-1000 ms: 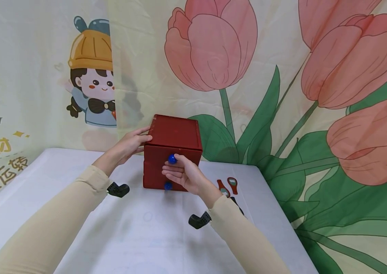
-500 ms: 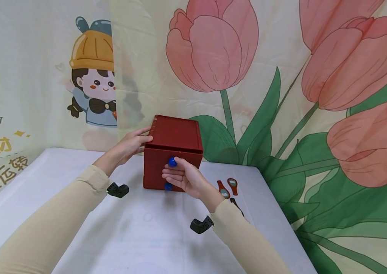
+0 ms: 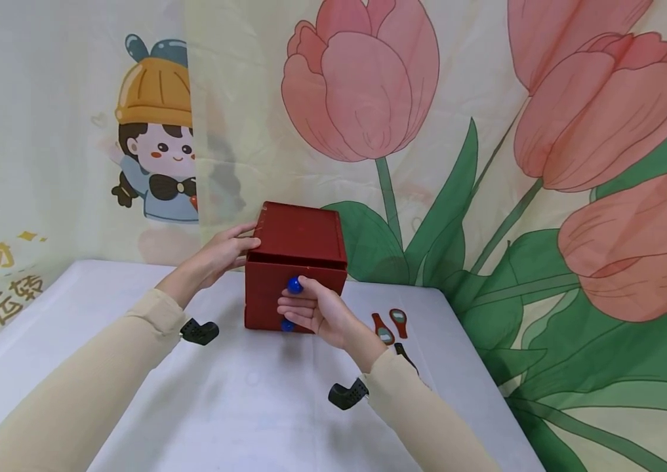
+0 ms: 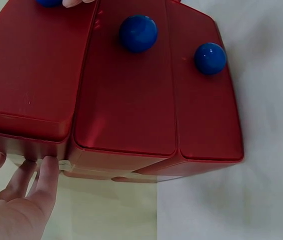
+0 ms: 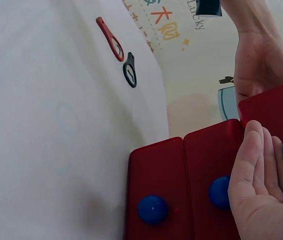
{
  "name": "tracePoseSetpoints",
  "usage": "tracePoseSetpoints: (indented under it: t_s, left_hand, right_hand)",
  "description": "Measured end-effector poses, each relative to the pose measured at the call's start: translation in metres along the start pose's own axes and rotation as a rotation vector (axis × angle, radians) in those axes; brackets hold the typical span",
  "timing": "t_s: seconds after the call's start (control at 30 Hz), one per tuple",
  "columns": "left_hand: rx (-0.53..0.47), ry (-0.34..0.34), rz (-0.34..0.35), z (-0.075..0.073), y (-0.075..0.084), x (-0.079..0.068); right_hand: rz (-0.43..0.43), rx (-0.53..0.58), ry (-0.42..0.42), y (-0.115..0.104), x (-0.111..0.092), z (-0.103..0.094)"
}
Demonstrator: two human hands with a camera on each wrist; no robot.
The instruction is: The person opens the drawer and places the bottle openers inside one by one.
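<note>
A dark red drawer box (image 3: 300, 229) with blue ball knobs stands on the white table. My right hand (image 3: 324, 311) pinches the top knob (image 3: 294, 285) at the thumb, its other fingers extended below. The top drawer (image 4: 29, 70) stands a little proud of the two lower drawers. Along the box's upper left side lies my left hand (image 3: 218, 255), thumb on the top edge and fingers fairly straight against the side. In the left wrist view, its fingertips touch the side by the top drawer. The middle knob (image 4: 138, 33) and bottom knob (image 4: 210, 58) are untouched.
To the right of the box lie two red tools (image 3: 399, 323) with oval heads and a black tool (image 3: 405, 356), partly hidden by the sleeve. The right wrist view shows a red tool (image 5: 110, 40) and a black tool (image 5: 130, 70). A tulip-printed cloth (image 3: 363, 85) hangs behind.
My right hand has drawn the top knob slightly down and toward me. The gap between top drawer and box top has widened. My left hand stays on the box.
</note>
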State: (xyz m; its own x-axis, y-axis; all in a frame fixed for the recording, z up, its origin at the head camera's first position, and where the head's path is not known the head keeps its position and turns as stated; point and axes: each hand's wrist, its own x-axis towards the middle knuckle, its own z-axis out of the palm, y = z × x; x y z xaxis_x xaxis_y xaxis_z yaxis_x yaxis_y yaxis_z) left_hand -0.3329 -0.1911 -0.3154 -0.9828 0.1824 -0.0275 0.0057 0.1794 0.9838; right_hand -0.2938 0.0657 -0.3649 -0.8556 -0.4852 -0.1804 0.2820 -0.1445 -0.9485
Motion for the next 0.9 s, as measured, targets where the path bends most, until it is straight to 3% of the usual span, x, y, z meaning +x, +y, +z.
tracePoseSetpoints:
  t_s: [0.9]
  left_hand:
    - [-0.012,-0.025,0.015,-0.003,0.001,0.0]
  right_hand:
    - [0.008,-0.004,-0.011,0.004,-0.011,0.002]
